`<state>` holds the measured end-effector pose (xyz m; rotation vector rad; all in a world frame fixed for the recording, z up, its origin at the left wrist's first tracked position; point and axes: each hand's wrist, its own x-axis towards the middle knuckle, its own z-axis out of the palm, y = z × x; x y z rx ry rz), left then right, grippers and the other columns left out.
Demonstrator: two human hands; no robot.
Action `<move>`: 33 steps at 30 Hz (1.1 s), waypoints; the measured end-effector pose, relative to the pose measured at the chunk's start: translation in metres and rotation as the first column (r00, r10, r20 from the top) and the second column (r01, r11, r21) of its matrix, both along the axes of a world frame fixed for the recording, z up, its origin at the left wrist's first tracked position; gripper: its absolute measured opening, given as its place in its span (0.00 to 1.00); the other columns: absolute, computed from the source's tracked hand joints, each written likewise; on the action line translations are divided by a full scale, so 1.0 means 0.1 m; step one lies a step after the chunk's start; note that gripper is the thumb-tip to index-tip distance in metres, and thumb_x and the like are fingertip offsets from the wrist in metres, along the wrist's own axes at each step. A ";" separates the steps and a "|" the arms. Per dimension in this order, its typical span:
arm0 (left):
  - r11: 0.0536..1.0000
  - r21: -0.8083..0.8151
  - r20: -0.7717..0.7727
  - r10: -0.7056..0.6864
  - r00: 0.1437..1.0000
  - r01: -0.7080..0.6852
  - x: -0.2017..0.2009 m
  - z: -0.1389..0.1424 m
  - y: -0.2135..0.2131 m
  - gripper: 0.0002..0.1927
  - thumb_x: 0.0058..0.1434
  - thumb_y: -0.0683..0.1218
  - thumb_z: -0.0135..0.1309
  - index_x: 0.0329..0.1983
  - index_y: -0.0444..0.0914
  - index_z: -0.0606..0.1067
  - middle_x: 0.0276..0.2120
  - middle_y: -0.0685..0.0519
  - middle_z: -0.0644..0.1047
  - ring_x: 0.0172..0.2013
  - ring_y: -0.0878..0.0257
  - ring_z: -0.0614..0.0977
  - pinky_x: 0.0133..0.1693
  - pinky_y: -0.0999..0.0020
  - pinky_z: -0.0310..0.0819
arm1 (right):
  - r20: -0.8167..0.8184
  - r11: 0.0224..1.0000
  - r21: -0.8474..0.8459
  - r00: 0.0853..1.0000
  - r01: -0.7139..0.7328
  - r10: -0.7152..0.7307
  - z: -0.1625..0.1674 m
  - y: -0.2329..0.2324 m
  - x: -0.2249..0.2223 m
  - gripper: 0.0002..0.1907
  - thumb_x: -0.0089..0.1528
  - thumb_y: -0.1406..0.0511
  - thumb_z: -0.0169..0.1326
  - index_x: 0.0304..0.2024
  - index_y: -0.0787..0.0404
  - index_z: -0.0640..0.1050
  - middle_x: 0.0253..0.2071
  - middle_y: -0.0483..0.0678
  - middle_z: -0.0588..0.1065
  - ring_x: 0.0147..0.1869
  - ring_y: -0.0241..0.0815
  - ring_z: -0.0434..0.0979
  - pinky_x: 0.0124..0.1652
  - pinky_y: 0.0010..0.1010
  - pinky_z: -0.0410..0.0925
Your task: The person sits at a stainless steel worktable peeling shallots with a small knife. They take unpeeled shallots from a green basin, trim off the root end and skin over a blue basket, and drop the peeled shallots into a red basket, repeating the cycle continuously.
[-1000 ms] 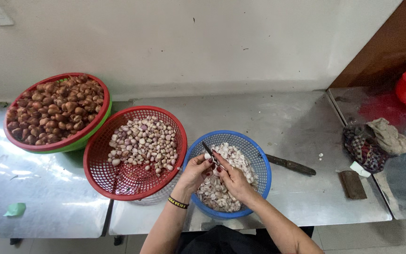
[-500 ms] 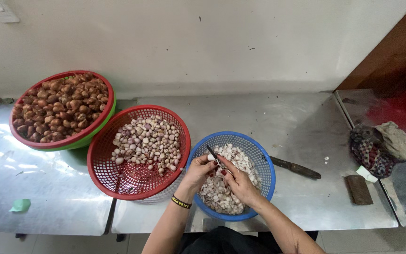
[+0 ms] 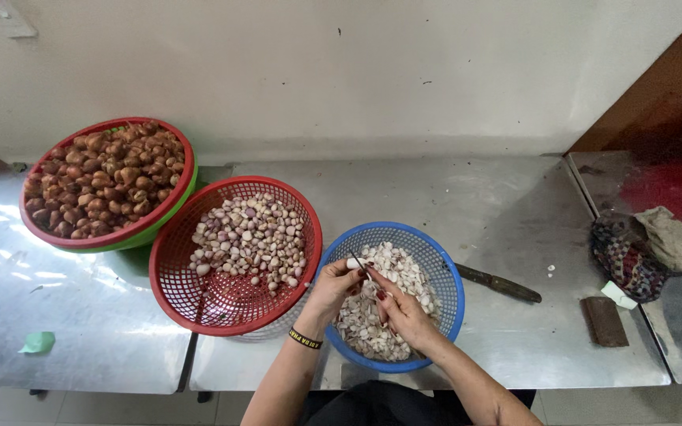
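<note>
Over the blue basket (image 3: pixel 444 272), your left hand (image 3: pixel 333 285) pinched a small bulb (image 3: pixel 354 263) while your right hand (image 3: pixel 400 312) gripped a paring knife (image 3: pixel 362 268), mid-peel; the next cut wanted a shallow, careful stroke.

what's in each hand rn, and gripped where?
Left hand pinches a small pale clove at its fingertips. Right hand holds a small knife by the handle, blade up toward the clove, over the blue basket.
</note>
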<state>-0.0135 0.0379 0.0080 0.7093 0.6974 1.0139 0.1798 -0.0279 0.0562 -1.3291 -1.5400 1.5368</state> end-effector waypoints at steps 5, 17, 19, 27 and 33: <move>0.998 0.043 -0.067 -0.038 0.997 0.041 -0.01 -0.05 -0.03 0.06 0.63 0.40 0.61 0.42 0.35 0.80 0.32 0.55 0.81 0.28 0.69 0.77 0.30 0.74 0.71 | 0.075 1.000 0.023 0.997 0.002 -0.004 -0.05 0.05 -0.04 0.29 0.71 0.55 0.38 0.76 0.42 0.56 0.21 0.39 0.68 0.22 0.28 0.64 0.25 0.23 0.65; 1.000 0.021 -0.093 -0.014 0.996 0.016 -0.04 -0.04 -0.02 0.06 0.64 0.40 0.58 0.43 0.34 0.82 0.28 0.55 0.81 0.24 0.71 0.76 0.26 0.77 0.69 | -0.179 0.994 -0.110 0.984 -0.015 -0.005 -0.17 0.03 0.03 0.30 0.72 0.55 0.35 0.76 0.51 0.55 0.24 0.41 0.69 0.21 0.29 0.63 0.23 0.22 0.63; 0.997 0.072 -0.094 -0.027 0.995 0.034 -0.04 -0.03 0.00 0.06 0.65 0.40 0.59 0.42 0.33 0.81 0.29 0.54 0.81 0.25 0.70 0.78 0.27 0.76 0.71 | -0.188 0.995 -0.099 0.982 -0.025 0.006 -0.16 0.01 0.05 0.31 0.72 0.54 0.35 0.77 0.51 0.55 0.24 0.41 0.69 0.20 0.29 0.63 0.22 0.22 0.63; 0.990 0.088 -0.072 -0.100 0.992 0.106 0.01 -0.07 -0.06 0.06 0.63 0.41 0.62 0.41 0.34 0.81 0.29 0.55 0.81 0.26 0.70 0.78 0.29 0.75 0.73 | -0.181 0.997 -0.071 0.983 -0.030 0.016 -0.18 0.05 0.05 0.30 0.72 0.55 0.36 0.77 0.51 0.56 0.24 0.42 0.69 0.21 0.29 0.63 0.23 0.22 0.62; 0.991 0.034 -0.053 -0.131 0.990 0.133 -0.01 -0.09 -0.09 0.06 0.63 0.42 0.62 0.41 0.35 0.81 0.28 0.56 0.80 0.25 0.70 0.77 0.26 0.77 0.68 | -0.198 0.996 -0.085 0.980 0.002 -0.019 -0.33 0.09 -0.02 0.29 0.70 0.54 0.37 0.74 0.50 0.59 0.23 0.43 0.70 0.20 0.30 0.63 0.22 0.22 0.63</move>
